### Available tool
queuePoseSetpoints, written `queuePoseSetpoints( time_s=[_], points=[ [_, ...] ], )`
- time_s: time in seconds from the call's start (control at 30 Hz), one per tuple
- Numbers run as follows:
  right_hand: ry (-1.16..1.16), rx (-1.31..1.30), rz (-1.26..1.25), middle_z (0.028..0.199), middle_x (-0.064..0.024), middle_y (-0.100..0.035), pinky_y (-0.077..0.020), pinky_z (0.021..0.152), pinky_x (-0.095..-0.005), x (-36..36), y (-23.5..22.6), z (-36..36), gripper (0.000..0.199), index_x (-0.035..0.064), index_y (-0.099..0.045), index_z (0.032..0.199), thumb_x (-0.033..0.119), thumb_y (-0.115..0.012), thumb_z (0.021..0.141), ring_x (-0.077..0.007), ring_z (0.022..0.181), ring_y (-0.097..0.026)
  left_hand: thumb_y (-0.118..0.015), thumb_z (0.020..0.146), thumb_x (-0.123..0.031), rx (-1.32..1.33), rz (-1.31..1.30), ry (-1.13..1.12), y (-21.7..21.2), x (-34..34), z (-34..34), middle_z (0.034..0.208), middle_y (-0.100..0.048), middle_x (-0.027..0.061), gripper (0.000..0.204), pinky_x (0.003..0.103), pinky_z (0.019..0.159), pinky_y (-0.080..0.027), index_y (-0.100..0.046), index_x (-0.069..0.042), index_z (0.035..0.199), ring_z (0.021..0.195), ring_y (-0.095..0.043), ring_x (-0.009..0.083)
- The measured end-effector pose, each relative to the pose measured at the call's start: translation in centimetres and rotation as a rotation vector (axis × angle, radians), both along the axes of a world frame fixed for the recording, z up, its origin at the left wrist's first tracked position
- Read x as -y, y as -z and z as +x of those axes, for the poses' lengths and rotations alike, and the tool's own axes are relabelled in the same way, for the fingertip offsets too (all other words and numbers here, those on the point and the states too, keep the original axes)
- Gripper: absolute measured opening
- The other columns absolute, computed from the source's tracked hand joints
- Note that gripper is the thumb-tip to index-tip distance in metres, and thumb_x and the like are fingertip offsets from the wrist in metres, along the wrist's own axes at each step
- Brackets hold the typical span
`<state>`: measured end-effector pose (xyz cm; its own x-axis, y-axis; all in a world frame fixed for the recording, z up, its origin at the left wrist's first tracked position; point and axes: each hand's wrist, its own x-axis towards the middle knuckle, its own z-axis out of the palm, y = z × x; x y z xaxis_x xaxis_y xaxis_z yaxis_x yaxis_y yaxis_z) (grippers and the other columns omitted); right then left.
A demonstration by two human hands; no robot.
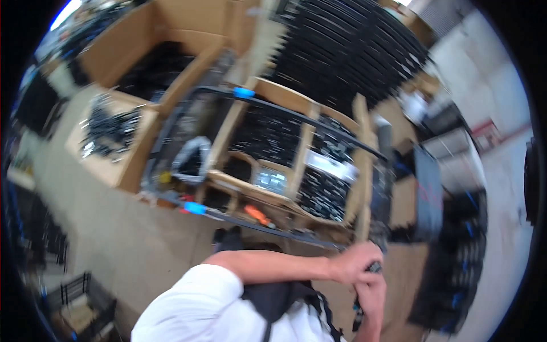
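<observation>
Stretched across my body, my left arm ends in my left hand, its fingers closed at the right end of the workbench. Just below and touching it is my right hand, also closed. A small dark piece shows between the two hands. Motion blur and the fingers hide its kind. Below the hands, beside my right wrist, is a dark, long thing with a teal patch; whether my right hand holds it is unclear. Nearby, a black metal frame with blue bands lies over open cardboard compartments.
Many small black parts fill the compartments, with a clear plastic box and an orange-handled tool near the front. A large carton stands far left. Black frames are stacked behind, and more black stacks stand at right.
</observation>
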<state>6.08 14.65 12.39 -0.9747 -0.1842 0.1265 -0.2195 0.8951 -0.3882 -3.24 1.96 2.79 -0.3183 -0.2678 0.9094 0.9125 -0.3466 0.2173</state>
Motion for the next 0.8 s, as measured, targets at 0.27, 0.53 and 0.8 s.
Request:
queuePoseSetpoints(
  time_s=[0.27,0.53,0.8],
  points=[
    [0.238,0.597,-0.480,0.072,-0.0039,-0.066,-0.0528,0.055,-0.0320,-0.8,25.6,9.6,0.014,-0.0034,-0.073,0.093,0.009,-0.068,0.090,-0.0143,0.059,-0.066,-0.080,0.088,-0.044,0.646,-0.620,0.186,24.0,0.8,12.0,0.088,-0.058,0.0131,0.042,0.047,0.078,-0.048,-0.059,-0.007,0.091,0.088,-0.057,0.0359],
    [0.335,0.539,-0.239,0.071,-0.0057,-0.066,-0.0474,0.049,-0.0314,-4.8,23.9,4.6,0.027,-0.0015,-0.065,0.090,0.025,-0.063,0.094,-0.0132,0.052,-0.061,-0.070,0.100,-0.052,0.841,-0.784,0.841,22.1,-3.1,3.6,0.098,-0.072,0.0064,0.051,0.033,0.085,-0.054,-0.069,-0.001,0.107,0.095,-0.063,0.0102],
    [0.428,0.547,-0.297,0.079,-0.0141,-0.072,-0.0543,0.057,-0.0361,-10.6,24.6,0.6,0.046,-0.0095,-0.069,0.090,0.036,-0.062,0.092,-0.0210,0.057,-0.068,-0.070,0.099,-0.039,1.049,-0.715,0.905,23.1,-10.5,0.7,0.096,-0.071,0.0038,0.037,0.032,0.079,-0.053,-0.071,-0.003,0.110,0.086,-0.063,0.0117]
  ],
)
